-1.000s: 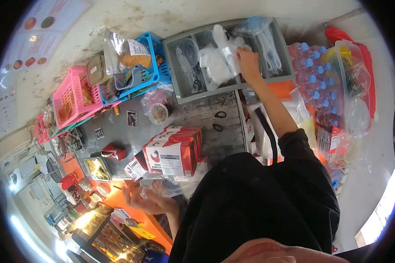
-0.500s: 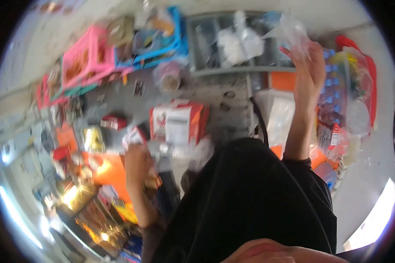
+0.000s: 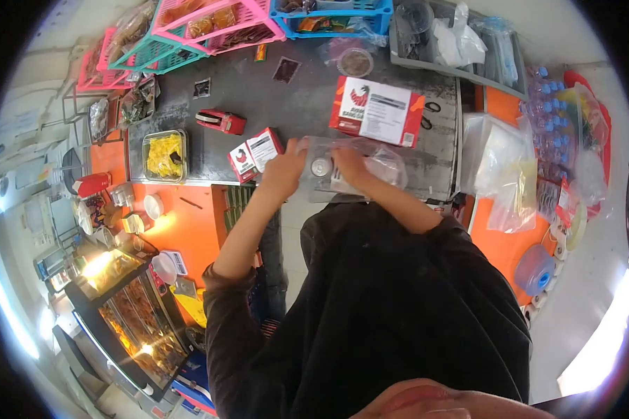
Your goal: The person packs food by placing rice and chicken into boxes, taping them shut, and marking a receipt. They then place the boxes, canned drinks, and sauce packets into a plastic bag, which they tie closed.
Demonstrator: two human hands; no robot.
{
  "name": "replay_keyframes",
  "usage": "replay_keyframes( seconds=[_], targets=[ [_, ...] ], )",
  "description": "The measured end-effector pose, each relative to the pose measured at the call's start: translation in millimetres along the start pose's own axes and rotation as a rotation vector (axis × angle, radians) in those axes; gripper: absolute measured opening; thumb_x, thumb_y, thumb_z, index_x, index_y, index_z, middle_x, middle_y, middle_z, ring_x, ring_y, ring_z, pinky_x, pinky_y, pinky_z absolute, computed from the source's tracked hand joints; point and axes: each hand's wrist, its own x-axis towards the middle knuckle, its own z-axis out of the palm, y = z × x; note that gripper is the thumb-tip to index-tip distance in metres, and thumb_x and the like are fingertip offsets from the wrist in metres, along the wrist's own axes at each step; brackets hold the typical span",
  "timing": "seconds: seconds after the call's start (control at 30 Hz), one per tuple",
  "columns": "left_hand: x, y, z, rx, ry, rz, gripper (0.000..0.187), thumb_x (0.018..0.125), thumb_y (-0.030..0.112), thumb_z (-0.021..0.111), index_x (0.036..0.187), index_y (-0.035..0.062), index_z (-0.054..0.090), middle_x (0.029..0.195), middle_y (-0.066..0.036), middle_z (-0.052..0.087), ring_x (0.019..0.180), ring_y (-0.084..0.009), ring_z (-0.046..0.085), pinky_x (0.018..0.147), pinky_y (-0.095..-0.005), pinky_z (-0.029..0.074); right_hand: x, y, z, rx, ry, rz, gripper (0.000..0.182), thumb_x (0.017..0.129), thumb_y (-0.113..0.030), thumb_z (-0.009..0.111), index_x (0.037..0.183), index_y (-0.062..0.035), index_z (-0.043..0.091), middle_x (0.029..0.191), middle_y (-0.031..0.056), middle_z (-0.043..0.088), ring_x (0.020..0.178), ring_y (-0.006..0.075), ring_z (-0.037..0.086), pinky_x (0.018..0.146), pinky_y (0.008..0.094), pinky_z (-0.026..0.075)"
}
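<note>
My left hand (image 3: pixel 283 171) is closed on the left edge of a clear plastic bag (image 3: pixel 311 190) at the table's front edge. Over the same bag, my right hand (image 3: pixel 350 166) has its fingers curled at the plastic; the fingertips are partly hidden. Between my hands the top of a can (image 3: pixel 320 166) shows. A white item (image 3: pixel 385 170) in clear plastic lies just right of my right hand. Beside my left hand stands a small red and white box (image 3: pixel 256 153). A larger red and white box (image 3: pixel 377 112) sits behind my hands.
A red stapler (image 3: pixel 221 121) and a clear tray of yellow food (image 3: pixel 165 155) are on the left. At the back are a pink basket (image 3: pixel 220 31), a blue basket (image 3: pixel 332 24) and a grey bin (image 3: pixel 461 68) of bags. Clear bags (image 3: pixel 492 150) and water bottles (image 3: pixel 545 115) are right.
My right hand has come down from beside the grey bin, where it held up a clear plastic bag, to the table's front edge. My left hand is now beside it, on the bag. The view has shifted.
</note>
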Motion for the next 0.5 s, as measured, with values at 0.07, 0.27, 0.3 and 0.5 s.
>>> replay_keyframes(
  seconds=[0.07, 0.27, 0.3, 0.5],
  targets=[
    [-5, 2, -3, -0.024, -0.008, 0.031, 0.083, 0.065, -0.010, 0.060, 0.141, 0.0065, 0.029, 0.131, -0.021, 0.040, 0.085, -0.0388, 0.064, 0.069, -0.0466, 0.053, -3, 23, -7, 0.038, -0.068, 0.097, 0.023, 0.085, -0.014, 0.047, 0.092, 0.0014, 0.064, 0.093, 0.0241, 0.064, 0.088, 0.0386, 0.064, 0.078, 0.0503, 0.050],
    [-7, -8, 0, -0.086, -0.030, 0.185, 0.083, 0.065, -0.011, 0.060, 0.141, 0.0042, 0.030, 0.132, -0.022, 0.039, 0.085, -0.0384, 0.063, 0.070, -0.0453, 0.053, -7, 100, 38, -0.127, -0.004, 0.119, 0.030, 0.090, -0.018, 0.043, 0.109, -0.0039, 0.061, 0.111, 0.0234, 0.062, 0.099, 0.0367, 0.062, 0.086, 0.0511, 0.047],
    [-8, -10, -2, -0.084, -0.031, 0.204, 0.083, 0.065, -0.011, 0.060, 0.141, 0.0042, 0.030, 0.132, -0.022, 0.039, 0.085, -0.0384, 0.063, 0.070, -0.0453, 0.053, -5, 113, 59, -0.211, 0.021, 0.036, 0.028, 0.092, -0.017, 0.045, 0.115, -0.0067, 0.058, 0.116, 0.0226, 0.059, 0.104, 0.0343, 0.060, 0.087, 0.0487, 0.048],
    [-9, -13, -12, -0.053, -0.032, 0.359, 0.073, 0.068, -0.011, 0.058, 0.137, -0.0010, 0.036, 0.131, -0.025, 0.039, 0.086, -0.0392, 0.063, 0.074, -0.0446, 0.053, -31, 45, -21, -0.143, 0.148, 0.003, 0.035, 0.090, -0.013, 0.045, 0.124, -0.0093, 0.054, 0.116, 0.0195, 0.058, 0.103, 0.0353, 0.060, 0.084, 0.0443, 0.050]
  ],
)
